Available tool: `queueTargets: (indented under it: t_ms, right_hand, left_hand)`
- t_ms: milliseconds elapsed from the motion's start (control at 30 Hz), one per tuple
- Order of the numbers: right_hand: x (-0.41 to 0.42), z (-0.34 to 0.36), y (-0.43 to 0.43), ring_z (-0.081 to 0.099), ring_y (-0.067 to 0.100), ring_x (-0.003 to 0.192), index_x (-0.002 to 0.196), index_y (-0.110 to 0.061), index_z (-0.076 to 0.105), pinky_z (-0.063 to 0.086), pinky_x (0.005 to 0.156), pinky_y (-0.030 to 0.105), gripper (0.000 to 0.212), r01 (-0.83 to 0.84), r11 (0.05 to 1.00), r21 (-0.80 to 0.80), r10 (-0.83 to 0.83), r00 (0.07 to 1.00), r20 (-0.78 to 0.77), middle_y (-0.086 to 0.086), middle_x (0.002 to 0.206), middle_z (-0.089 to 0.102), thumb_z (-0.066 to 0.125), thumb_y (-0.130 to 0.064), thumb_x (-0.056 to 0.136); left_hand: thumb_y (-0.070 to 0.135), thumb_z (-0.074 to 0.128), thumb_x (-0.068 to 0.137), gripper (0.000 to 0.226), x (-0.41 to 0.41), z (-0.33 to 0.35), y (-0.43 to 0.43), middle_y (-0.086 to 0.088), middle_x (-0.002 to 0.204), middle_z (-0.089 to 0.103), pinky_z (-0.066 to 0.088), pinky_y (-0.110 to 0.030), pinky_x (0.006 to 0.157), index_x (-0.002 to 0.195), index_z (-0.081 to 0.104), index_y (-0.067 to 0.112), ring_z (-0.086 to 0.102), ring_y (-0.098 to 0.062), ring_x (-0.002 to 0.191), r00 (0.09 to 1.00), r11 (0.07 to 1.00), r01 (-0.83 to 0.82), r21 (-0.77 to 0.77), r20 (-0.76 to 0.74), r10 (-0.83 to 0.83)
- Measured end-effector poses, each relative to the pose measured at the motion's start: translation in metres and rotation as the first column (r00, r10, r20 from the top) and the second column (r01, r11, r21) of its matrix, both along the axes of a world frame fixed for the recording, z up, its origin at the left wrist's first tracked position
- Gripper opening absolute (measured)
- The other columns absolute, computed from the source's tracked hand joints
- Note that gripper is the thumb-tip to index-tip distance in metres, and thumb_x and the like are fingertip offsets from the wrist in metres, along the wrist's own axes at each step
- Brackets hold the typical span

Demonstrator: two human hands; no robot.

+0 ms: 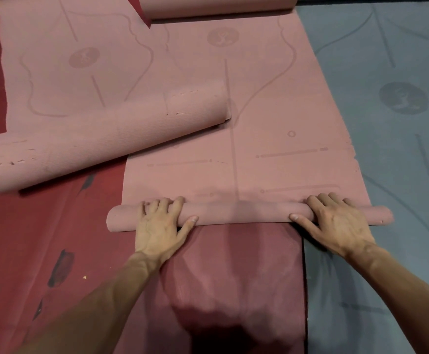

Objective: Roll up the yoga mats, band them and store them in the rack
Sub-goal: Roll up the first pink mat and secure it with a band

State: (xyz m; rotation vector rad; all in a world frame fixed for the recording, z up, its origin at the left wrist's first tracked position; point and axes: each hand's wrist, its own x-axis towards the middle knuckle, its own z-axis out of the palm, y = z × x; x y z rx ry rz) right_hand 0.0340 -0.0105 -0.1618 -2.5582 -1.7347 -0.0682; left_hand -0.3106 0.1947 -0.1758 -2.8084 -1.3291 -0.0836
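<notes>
Pink foam filled most of my feed: the pink mat point(272, 154) lay flat and ran straight away from the camera, its near end wound into a thin roll point(241, 213) just ahead of the wrists. The roll's long axis ran left to right, square across the mat's length, so the flat stretch lay directly beyond the fingertips and I judged any push had to go forward, away from the body. The left hand point(161, 222) gripped the roll left of its middle, 4 fingers curled close together over the top, thumb stretched along the near side. The right hand point(335, 219) mirrored it toward the right end, fingers curled over the far side, thumb pointing inward. Both sat equally near the roll; neither led. I reckoned only a few turns were done and most of the mat was left. A second pink mat point(101, 141), partly rolled, lay askew at the left with 1 end resting on the flat stretch ahead, which I thought might block the roll. A blue mat point(392, 111) lay alongside on the right, a dark red mat point(233, 264) underneath
</notes>
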Motion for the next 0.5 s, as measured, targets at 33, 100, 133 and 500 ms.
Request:
queueTargets:
  t_ms: [33, 100, 133, 500]
  right_hand:
    - [0.000, -0.001, -0.001, 0.058, 0.035, 0.082, 0.093, -0.014, 0.066, 0.047, 0.074, 0.046, 0.073, 0.004, 1.000, 0.003, -0.004, 1.000, 0.000, 0.007, 0.085, 0.062, 0.027, -0.076, 0.096]
    - [-0.005, -0.003, -0.003, 0.055, 0.037, 0.090, 0.098, -0.011, 0.064, 0.047, 0.093, 0.055, 0.075, 0.023, 1.000, -0.005, -0.023, 1.000, 0.017, 0.010, 0.095, 0.060, 0.022, -0.073, 0.100]
    - [-0.010, -0.004, -0.003, 0.055, 0.038, 0.098, 0.106, -0.010, 0.065, 0.039, 0.107, 0.060, 0.072, 0.045, 0.999, -0.009, -0.045, 0.998, 0.033, 0.012, 0.103, 0.062, 0.025, -0.070, 0.101]
    - [-0.038, -0.015, -0.007, 0.043, 0.034, 0.143, 0.126, -0.009, 0.058, 0.010, 0.122, 0.069, 0.049, 0.173, 0.981, 0.088, -0.157, 0.973, -0.167, 0.010, 0.144, 0.057, 0.039, -0.048, 0.103]
  left_hand:
    - [0.068, 0.031, 0.098, 0.064, -0.001, 0.000, 0.001, -0.006, 0.102, 0.065, 0.037, -0.055, 0.100, 0.131, 0.062, 0.023, 0.060, -0.032, 0.100, 1.000, 1.000, 0.003, 0.002, -0.014, -0.003]
    - [0.069, 0.030, 0.098, 0.064, -0.005, -0.002, 0.000, -0.005, 0.098, 0.063, 0.042, -0.052, 0.091, 0.129, 0.063, 0.023, 0.060, -0.031, 0.094, 1.000, 1.000, 0.022, -0.006, -0.017, -0.022]
    - [0.069, 0.031, 0.098, 0.063, -0.008, -0.003, -0.001, -0.005, 0.096, 0.063, 0.043, -0.050, 0.087, 0.128, 0.064, 0.023, 0.061, -0.031, 0.092, 0.999, 0.999, 0.031, -0.005, -0.014, -0.031]
    - [0.043, 0.034, 0.107, 0.045, 0.000, -0.005, 0.000, -0.003, 0.110, 0.060, 0.043, -0.047, 0.098, 0.123, 0.071, 0.023, 0.061, -0.025, 0.099, 0.986, 0.999, -0.017, -0.028, 0.166, 0.021]
